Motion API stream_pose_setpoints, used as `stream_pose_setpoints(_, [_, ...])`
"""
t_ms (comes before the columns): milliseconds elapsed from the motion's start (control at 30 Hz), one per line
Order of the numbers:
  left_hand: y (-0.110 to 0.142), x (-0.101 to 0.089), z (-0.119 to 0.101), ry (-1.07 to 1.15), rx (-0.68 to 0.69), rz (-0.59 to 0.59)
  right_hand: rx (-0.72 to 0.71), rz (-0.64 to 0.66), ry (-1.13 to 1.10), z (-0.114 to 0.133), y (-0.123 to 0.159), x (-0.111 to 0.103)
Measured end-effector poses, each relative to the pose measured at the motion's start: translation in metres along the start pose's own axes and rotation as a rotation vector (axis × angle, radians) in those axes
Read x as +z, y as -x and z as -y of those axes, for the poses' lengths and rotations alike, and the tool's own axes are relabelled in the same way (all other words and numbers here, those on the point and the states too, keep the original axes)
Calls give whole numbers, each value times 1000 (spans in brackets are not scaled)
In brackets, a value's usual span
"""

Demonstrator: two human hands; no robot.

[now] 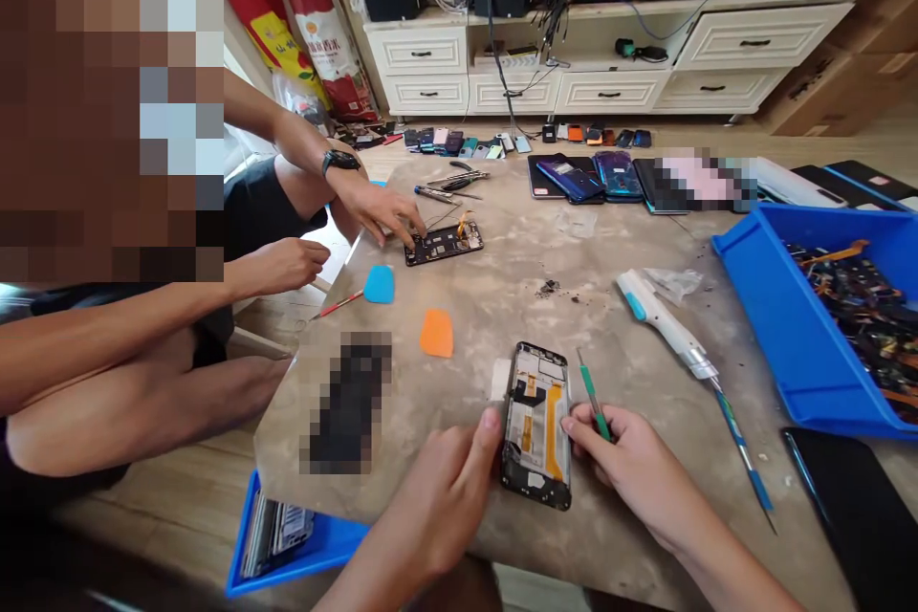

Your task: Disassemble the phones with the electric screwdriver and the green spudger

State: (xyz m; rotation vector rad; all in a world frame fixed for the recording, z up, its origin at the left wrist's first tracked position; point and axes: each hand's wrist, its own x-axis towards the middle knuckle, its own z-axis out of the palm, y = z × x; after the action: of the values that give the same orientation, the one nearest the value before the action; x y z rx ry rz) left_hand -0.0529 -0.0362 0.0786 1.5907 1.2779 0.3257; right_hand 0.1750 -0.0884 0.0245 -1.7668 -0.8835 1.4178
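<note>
An opened phone frame (537,426) with an orange flex cable lies near the table's front edge. My left hand (439,497) rests against its left side, thumb on the edge, fingers curled. My right hand (623,464) touches the frame's right edge and pinches a thin green-handled tool (592,394) that points away from me.
A co-worker's hand (380,207) works on another opened phone (443,242) across the table. Orange pick (437,333), blue pick (380,284), white electric screwdriver (664,323), a blue screwdriver (742,454), blue parts bin (803,344) and a row of phones (595,177) lie around.
</note>
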Motion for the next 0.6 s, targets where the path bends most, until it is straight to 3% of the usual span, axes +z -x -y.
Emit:
stream_pose_setpoints(67, [5,-19,8,-222,6,-133,-7,-33,36,-2,0,-6])
stream_pose_setpoints(133, [12,-42,24,-443,-8,-385,-10,-77,103,-5,-1,-11])
stream_pose_setpoints(233, [24,-73,57,-676,-88,-646,-22,-127,227,-12,-2,-17])
stream_pose_setpoints(333, [31,-90,87,-763,-126,-689,-18,-172,276,-20,-2,-20])
stream_pose_setpoints(400, [33,-92,99,-779,-138,-664,19,-206,192,-22,-1,-21])
stream_pose_setpoints(600, [24,-67,95,-800,-120,-622,62,-146,-303,-4,6,-16])
